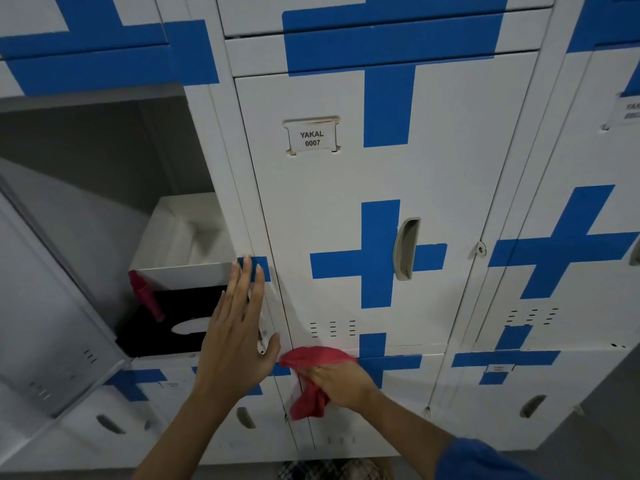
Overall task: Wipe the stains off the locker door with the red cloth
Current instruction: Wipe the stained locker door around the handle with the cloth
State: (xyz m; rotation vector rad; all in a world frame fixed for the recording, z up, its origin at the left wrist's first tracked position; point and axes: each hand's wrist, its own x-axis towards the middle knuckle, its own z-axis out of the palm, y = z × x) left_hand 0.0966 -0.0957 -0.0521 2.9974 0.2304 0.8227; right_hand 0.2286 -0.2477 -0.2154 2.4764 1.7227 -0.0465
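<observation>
- Right hand [337, 382] grips the crumpled red cloth [313, 379] at the bottom edge of the white metal locker door [346, 188] labelled YAKAL 0007.
- Left hand [239, 327], fingers straight, braces left of that door — best wiped with firm, overlapping strokes.

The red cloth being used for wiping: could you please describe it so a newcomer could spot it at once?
Find the closed locker door labelled YAKAL 0007. At its bottom edge, the right hand holds the red cloth bunched against the metal. It is the only crumpled red fabric outside the lockers.
</observation>
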